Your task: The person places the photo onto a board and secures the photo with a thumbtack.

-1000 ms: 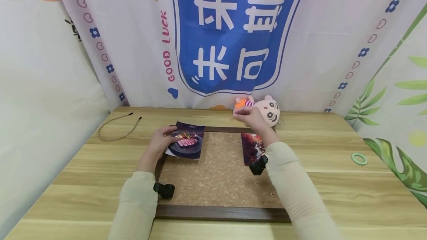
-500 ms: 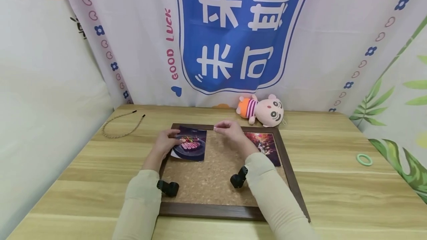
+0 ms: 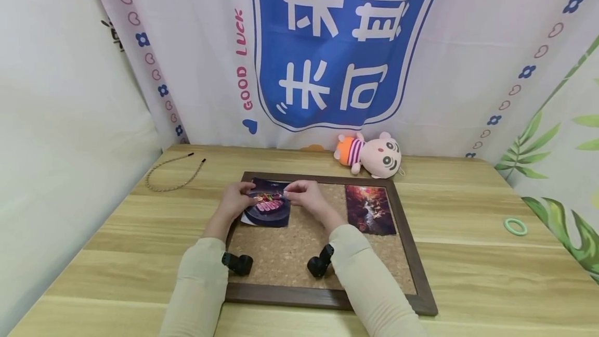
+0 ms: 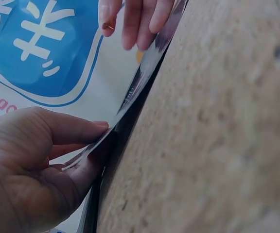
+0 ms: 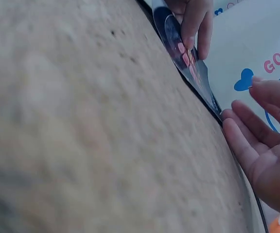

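Observation:
A cork board [image 3: 290,254] in a dark brown frame lies on the table. At its upper left, my left hand [image 3: 232,202] pinches the left edge of a photo [image 3: 269,215] of sliced meat on a dark plate. Fingers and thumb take the print from both faces in the left wrist view, where it bends slightly. Over the photo's right edge, my right hand [image 3: 309,197] pinches a small pin [image 5: 251,87] between thumb and index finger; its thin metal point shows, the head is mostly hidden. The right hand's other fingertips touch near the photo's edge in the right wrist view.
A second photo [image 3: 369,209], reddish, lies at the board's upper right. Behind the board is a plush doll [image 3: 372,155]. A braided cord [image 3: 170,186] curves at the back left, and a green ring [image 3: 515,227] lies at the right. A printed curtain [image 3: 210,66] hangs behind the table.
My right hand has come left and down from beside the doll to the meat photo's right edge, carrying the pin. The photo now lies lower against the board; the left hand keeps holding it.

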The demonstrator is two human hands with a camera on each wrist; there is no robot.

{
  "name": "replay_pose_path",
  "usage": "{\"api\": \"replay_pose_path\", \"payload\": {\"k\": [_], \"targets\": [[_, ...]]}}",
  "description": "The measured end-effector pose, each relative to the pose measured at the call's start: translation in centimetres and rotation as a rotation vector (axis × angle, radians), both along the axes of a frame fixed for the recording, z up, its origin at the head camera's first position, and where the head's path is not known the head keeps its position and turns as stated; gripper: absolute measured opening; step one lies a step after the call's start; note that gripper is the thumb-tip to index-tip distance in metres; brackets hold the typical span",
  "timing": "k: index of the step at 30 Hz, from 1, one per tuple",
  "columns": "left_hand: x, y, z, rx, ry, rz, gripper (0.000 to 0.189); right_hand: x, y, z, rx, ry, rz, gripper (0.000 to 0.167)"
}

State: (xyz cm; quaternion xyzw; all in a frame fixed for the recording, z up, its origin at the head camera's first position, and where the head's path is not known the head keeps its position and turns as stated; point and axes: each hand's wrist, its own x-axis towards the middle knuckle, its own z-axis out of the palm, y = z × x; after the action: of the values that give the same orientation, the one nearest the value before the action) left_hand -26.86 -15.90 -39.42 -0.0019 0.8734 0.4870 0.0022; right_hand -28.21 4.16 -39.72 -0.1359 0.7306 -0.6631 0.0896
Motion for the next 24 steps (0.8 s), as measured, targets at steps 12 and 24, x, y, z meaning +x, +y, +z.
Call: {"api": "replay_pose_path", "payload": {"k": [12,24], "targets": [[0.46,0.25,0.50,-0.170,0.028,-0.022,0.043,0.24,-0.14,-0.49,0.019,0.023,0.017,0.016],[0.83,0.32,0.83,-0.387,0.090,-0.082,0.046,0.84,-0.18,0.17,0.015,0.022,0.019,0.017]]}}
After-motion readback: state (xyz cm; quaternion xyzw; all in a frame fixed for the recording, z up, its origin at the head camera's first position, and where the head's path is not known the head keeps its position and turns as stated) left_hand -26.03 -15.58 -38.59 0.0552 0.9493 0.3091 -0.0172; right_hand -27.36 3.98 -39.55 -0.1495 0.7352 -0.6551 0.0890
